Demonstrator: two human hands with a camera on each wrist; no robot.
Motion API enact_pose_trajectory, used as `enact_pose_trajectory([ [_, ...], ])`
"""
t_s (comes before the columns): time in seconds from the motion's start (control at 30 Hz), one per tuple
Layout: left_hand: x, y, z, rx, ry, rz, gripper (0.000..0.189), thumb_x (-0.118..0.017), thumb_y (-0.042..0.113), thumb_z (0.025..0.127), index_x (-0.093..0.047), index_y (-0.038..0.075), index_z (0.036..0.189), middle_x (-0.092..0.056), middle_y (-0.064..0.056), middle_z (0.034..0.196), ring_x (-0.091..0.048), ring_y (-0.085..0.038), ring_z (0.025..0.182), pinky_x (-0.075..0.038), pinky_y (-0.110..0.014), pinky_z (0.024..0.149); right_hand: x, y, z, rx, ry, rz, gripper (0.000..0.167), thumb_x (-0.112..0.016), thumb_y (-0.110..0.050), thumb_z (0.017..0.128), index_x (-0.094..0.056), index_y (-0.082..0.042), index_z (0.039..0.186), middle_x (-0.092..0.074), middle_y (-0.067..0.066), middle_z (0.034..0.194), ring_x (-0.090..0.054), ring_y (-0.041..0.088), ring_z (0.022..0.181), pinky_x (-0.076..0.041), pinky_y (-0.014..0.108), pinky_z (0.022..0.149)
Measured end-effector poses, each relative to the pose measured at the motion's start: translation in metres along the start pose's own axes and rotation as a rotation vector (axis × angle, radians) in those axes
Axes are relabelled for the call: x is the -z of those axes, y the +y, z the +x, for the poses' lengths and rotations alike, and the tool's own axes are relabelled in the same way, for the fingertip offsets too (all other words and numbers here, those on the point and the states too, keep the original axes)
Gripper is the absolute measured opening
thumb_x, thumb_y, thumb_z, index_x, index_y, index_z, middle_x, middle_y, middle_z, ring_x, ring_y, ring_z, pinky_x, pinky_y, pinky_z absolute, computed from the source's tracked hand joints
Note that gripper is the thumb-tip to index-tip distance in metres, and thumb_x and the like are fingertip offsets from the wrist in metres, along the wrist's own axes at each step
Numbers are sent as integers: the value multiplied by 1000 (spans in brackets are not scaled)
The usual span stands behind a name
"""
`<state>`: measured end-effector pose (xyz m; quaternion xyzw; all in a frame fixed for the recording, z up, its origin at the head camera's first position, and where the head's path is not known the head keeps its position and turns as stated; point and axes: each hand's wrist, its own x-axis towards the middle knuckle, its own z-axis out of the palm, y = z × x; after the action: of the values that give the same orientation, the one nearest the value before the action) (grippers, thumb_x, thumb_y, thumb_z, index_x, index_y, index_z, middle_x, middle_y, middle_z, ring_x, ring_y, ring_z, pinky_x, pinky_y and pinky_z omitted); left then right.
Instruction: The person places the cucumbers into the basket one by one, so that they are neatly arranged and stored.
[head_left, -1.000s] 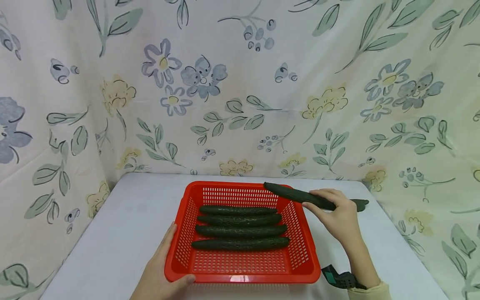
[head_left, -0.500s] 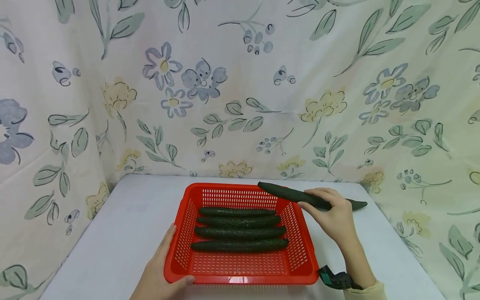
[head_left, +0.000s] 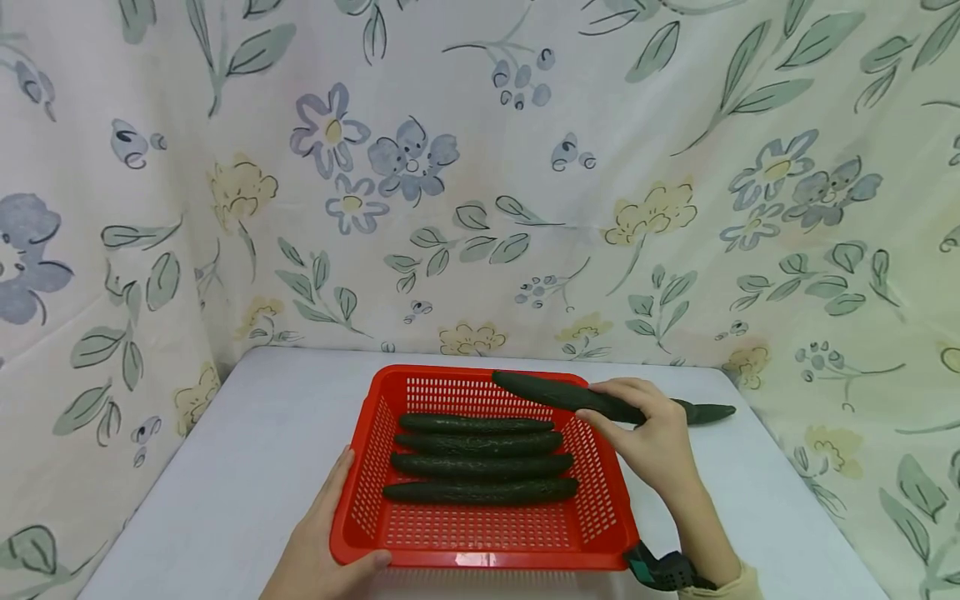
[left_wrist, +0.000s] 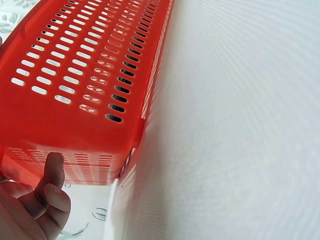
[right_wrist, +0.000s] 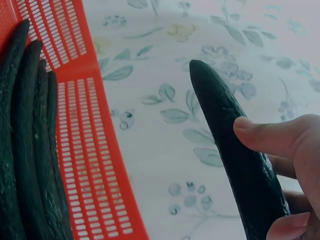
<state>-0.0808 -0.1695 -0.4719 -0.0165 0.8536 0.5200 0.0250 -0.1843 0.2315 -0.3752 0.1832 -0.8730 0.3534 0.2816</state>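
Note:
My right hand (head_left: 648, 433) pinches a dark green cucumber (head_left: 536, 389) between thumb and fingers; its far end hangs over the basket's right back corner. The right wrist view shows the thumb lying on top of the cucumber (right_wrist: 220, 120). Several cucumbers (head_left: 483, 492) rest side by side, crosswise, in a red plastic basket (head_left: 450, 558). My left hand (head_left: 318, 542) holds the basket's near left corner, thumb on the front rim and fingers along the left wall. In the left wrist view, the fingers (left_wrist: 52, 172) lie against the perforated basket wall (left_wrist: 65, 115).
Behind the right hand, the end of another cucumber (head_left: 716, 413) shows on the white table (head_left: 247, 467). A floral cloth (head_left: 465, 275) hangs at the back and sides. My right wrist wears a black band (head_left: 667, 572).
My right hand has moved left with the cucumber, bringing it farther over the basket. The left hand and the basket have stayed in place.

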Motion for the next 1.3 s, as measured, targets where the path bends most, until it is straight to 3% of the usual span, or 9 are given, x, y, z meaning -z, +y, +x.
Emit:
enact_pose_trajectory([
  [0.1, 0, 0, 0, 0, 1, 16, 123, -88, 46, 81, -8, 27, 172, -25, -10, 174, -57, -32, 128, -65, -35, 85, -4, -4, 1, 18, -24, -10, 35, -97, -16, 77, -83, -17, 110, -78, 1, 112, -72, 25, 108, -49, 9, 92],
  [0.3, 0, 0, 0, 10, -1, 22, 123, -88, 49, 81, -7, 28, 172, -24, -9, 175, -55, -32, 131, -65, -37, 87, -11, -17, 7, 84, -86, -11, 36, -97, -19, 77, -83, -17, 110, -78, 0, 112, -71, 24, 113, -62, 48, 93],
  [0.37, 0, 1, 1, 11, -1, 21, 124, -88, 50, 81, -8, 27, 172, -24, -9, 175, -55, -32, 131, -65, -37, 87, -15, -23, 10, 106, -111, 4, 36, -97, -19, 77, -82, -17, 110, -78, -1, 112, -70, 24, 113, -61, 53, 93],
  [0.6, 0, 2, 1, 15, -2, 26, 125, -88, 51, 80, -8, 26, 172, -24, -9, 174, -56, -31, 130, -65, -37, 86, -24, -41, 21, 134, -184, 50, 34, -94, -23, 82, -79, -18, 112, -78, -6, 111, -71, 19, 111, -61, 50, 96],
  [0.8, 1, 3, 0, 14, -2, 33, 126, -88, 51, 79, -7, 27, 172, -24, -8, 175, -55, -32, 131, -65, -37, 87, -31, -47, 30, 94, -255, 55, 34, -92, -29, 85, -79, -19, 114, -77, -7, 112, -70, 16, 111, -60, 49, 98],
  [1.0, 1, 2, 1, 14, -2, 31, 126, -88, 52, 79, -7, 28, 172, -24, -7, 175, -54, -31, 132, -65, -37, 87, -44, -50, 37, 73, -308, 60, 34, -89, -31, 88, -81, -16, 117, -77, -1, 116, -71, 22, 113, -60, 50, 97],
  [1.3, 1, 2, 1, 15, -6, 19, 125, -89, 52, 79, -8, 30, 172, -24, -7, 174, -55, -31, 130, -65, -37, 87, -63, -58, 38, 24, -413, 52, 33, -84, -32, 93, -75, -17, 120, -75, 0, 118, -70, 21, 113, -59, 48, 99],
])
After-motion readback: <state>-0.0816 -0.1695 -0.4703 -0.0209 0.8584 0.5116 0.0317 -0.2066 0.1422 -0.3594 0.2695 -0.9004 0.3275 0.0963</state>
